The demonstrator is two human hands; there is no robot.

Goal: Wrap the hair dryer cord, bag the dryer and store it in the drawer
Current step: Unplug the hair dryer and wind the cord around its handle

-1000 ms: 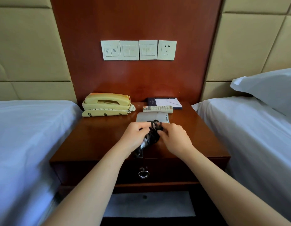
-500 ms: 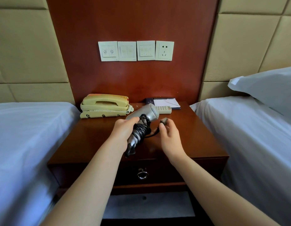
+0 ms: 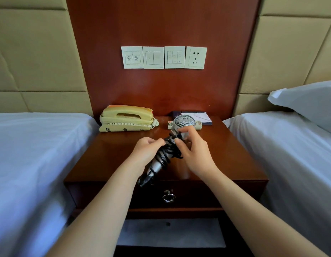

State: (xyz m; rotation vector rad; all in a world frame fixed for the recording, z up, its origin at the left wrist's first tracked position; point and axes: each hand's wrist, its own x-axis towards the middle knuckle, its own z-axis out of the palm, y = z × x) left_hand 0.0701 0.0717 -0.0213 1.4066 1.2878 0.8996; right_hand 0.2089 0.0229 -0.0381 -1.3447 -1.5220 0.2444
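Observation:
A silver hair dryer [image 3: 184, 123] is held above the wooden nightstand [image 3: 109, 160], its round perforated end facing me. Black cord [image 3: 165, 153] is coiled around its handle. My left hand [image 3: 145, 151] grips the handle over the coils. My right hand [image 3: 193, 151] pinches the cord end against the dryer near the top of the handle. The drawer [image 3: 198, 197] below the top is closed, with a metal ring pull [image 3: 168, 197]. No bag is visible.
A beige corded telephone [image 3: 126, 118] sits at the back left of the nightstand, a remote control [image 3: 198, 125] and a notepad [image 3: 201, 116] at the back right. White beds flank both sides. Wall switches and a socket [image 3: 196, 57] are above.
The dryer has been tilted up so its round end faces me. My right hand has moved from pulling the cord end out to pressing it against the handle.

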